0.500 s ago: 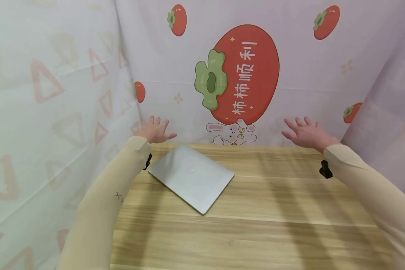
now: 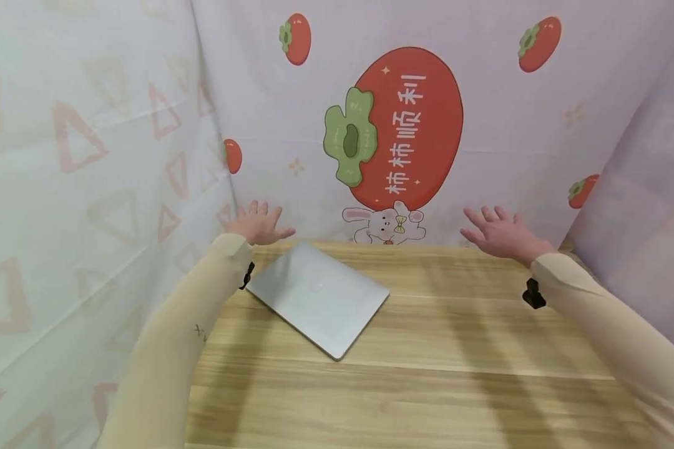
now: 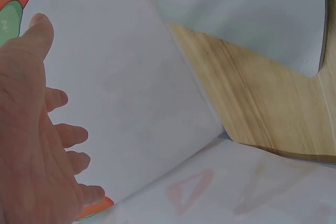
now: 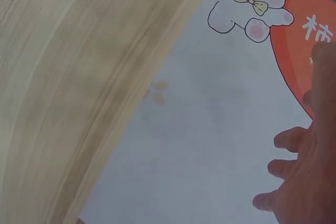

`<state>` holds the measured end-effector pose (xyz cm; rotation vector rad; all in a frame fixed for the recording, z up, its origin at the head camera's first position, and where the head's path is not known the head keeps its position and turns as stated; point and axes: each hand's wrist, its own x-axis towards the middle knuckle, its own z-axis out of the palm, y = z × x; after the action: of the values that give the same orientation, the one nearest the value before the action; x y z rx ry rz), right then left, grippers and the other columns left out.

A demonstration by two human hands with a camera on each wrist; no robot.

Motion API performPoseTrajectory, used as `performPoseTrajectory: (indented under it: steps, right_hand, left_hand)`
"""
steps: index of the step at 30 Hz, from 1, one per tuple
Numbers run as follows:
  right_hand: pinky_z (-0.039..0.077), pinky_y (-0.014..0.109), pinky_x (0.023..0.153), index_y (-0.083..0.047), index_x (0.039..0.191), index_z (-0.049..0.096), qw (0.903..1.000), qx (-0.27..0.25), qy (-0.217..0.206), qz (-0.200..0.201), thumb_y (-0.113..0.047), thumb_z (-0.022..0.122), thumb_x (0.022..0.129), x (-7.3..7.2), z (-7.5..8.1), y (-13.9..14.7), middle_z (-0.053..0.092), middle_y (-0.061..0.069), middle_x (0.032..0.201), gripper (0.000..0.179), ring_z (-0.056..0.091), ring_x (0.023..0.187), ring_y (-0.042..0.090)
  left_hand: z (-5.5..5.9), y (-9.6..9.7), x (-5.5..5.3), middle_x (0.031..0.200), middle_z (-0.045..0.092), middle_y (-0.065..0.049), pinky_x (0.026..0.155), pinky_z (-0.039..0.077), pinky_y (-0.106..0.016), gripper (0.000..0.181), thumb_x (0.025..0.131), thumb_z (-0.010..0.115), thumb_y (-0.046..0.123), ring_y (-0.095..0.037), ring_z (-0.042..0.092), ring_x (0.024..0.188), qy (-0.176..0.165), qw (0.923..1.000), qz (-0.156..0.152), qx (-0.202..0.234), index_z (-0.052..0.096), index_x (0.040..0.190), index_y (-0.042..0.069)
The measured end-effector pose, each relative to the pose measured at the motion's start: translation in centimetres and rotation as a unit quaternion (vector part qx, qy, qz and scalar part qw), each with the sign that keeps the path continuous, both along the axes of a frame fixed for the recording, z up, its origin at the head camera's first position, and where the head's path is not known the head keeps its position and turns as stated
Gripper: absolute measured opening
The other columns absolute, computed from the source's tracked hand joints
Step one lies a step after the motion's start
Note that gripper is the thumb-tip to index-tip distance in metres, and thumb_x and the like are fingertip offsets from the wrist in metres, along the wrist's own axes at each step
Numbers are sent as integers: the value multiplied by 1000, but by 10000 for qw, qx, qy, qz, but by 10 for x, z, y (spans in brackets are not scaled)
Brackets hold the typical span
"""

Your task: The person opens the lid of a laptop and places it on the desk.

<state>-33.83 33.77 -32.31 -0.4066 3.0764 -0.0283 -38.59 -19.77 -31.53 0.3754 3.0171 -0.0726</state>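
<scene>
A closed silver laptop (image 2: 320,296) lies at an angle on the wooden table, left of the middle. In the head view my left hand (image 2: 258,224) hovers above the table's far left part, near the laptop's back corner, fingers spread and holding nothing. My right hand (image 2: 502,234) is raised over the far right part, its fingers spread and its grasp empty. The left wrist view shows the left hand (image 3: 37,129) apart from the laptop (image 3: 247,14). In the right wrist view the right hand (image 4: 299,166) is at the right edge, touching nothing visible.
The wooden table (image 2: 404,386) ends at a hanging back cloth (image 2: 511,125) printed with persimmons and a rabbit. Another cloth (image 2: 123,206) with triangle prints hangs along the left side, and a pale one (image 2: 646,206) on the right.
Both hands sit slightly lower in the head view, and the right hand has shifted a little to the left. The whole scene has dropped slightly in view; the laptop stays in place on the table.
</scene>
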Motion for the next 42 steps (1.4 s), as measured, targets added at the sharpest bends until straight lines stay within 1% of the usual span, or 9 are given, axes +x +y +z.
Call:
performPoseTrajectory:
  steps: [4, 8, 15, 19, 25, 28, 33, 38, 42]
  right_hand:
    - [5, 79, 107, -15, 159, 11, 10000, 5, 21, 41, -67, 24, 99, 1, -8, -6, 13, 34, 158, 81, 8, 142, 60]
    - [8, 79, 108, -14, 159, 13, 9999, -30, 19, 96, -63, 28, 100, 5, -15, -12, 14, 33, 158, 77, 10, 143, 58]
    - [13, 77, 108, -14, 159, 14, 9995, -264, 31, 174, -58, 28, 102, 6, -41, -19, 17, 33, 158, 73, 14, 143, 57]
    - [14, 78, 107, -12, 158, 16, 9987, -459, 40, 200, -55, 29, 103, 9, -53, -21, 20, 34, 157, 71, 16, 141, 59]
    - [17, 77, 107, -8, 157, 19, 9972, -662, 151, 312, -51, 32, 104, 16, -63, -28, 24, 36, 155, 69, 21, 139, 60]
    - [19, 74, 110, -5, 156, 23, 9949, -861, 296, 427, -50, 34, 104, 20, -68, -33, 27, 36, 153, 70, 24, 139, 59]
    - [21, 68, 113, -2, 154, 25, 9905, -1156, 455, 595, -50, 35, 104, 24, -77, -42, 32, 37, 151, 70, 28, 138, 58]
    - [23, 69, 112, -5, 155, 23, 9873, -1437, 330, 589, -45, 39, 105, 27, -84, -51, 32, 33, 153, 67, 29, 140, 55]
    - [24, 69, 112, -5, 156, 23, 9835, -1678, 301, 602, -43, 41, 104, 31, -89, -60, 33, 30, 154, 66, 30, 140, 53]
  left_hand:
    - [-2, 1, 1, 160, 16, -30, 114, 11, -72, 84, 97, 35, 67, -52, 8, 148, -97, 9999, -62, 101, 22, 156, 9]
    - [-4, 1, 1, 160, 16, -30, 113, 11, -73, 84, 97, 36, 66, -52, 8, 147, -100, 9998, -73, 141, 24, 156, 8]
    - [-17, 0, 3, 159, 20, -30, 112, 10, -75, 83, 97, 37, 66, -52, 12, 147, -155, 9996, -41, 230, 26, 155, 9]
    - [-23, 1, 5, 159, 20, -30, 112, 13, -75, 83, 97, 36, 66, -52, 12, 147, -259, 9994, 3, 223, 26, 155, 9]
    - [-31, 1, 6, 159, 20, -30, 112, 17, -74, 82, 98, 34, 66, -52, 12, 147, -330, 9987, 56, 373, 26, 155, 8]
    - [-37, 0, 7, 159, 20, -29, 112, 16, -73, 82, 97, 33, 67, -51, 12, 148, -400, 9982, 85, 446, 26, 155, 9]
    - [-47, -1, 8, 161, 19, -25, 114, 19, -69, 85, 95, 31, 72, -48, 13, 149, -500, 9977, 185, 417, 24, 156, 13]
    - [-56, -1, 9, 160, 21, -25, 112, 26, -68, 85, 94, 30, 73, -46, 18, 148, -507, 9980, 218, 319, 25, 156, 14]
    - [-62, -1, 8, 160, 19, -28, 114, 23, -67, 85, 97, 30, 69, -49, 17, 147, -611, 9970, 143, 458, 23, 156, 9]
